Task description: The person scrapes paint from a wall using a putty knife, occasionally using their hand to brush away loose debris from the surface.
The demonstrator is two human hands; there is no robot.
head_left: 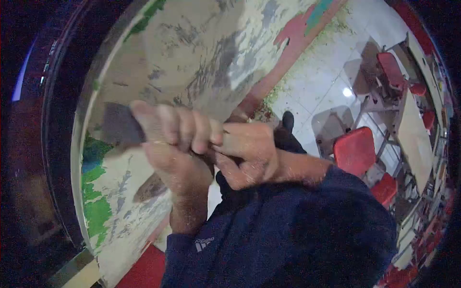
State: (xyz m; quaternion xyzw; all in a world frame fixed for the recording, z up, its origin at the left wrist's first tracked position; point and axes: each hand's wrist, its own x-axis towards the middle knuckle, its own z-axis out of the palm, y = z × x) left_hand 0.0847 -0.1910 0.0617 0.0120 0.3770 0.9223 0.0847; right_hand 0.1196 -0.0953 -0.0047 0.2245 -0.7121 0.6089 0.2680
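Both my hands are closed one behind the other on a scraper, with its wide dark-grey blade (122, 126) pointing left, against or close to the wall. My left hand (175, 139) is nearer the blade, fingers curled over the grip and palm side partly facing me. Just right of it, my right hand (247, 153) is clenched around the rear of the tool, its back towards me. The fingers cover the handle. Before me is a painted wall (192, 57) with patchy, flaking white, grey and brown areas. Green paint (96, 201) shows near its left edge.
Paint flakes (336, 24) litter the white tiled floor (307, 91) along the wall's reddish base band (288, 62). To the right are red chairs (355, 151) and a long pale table (414, 139). A dark shoe (288, 121) is beside the wall's foot.
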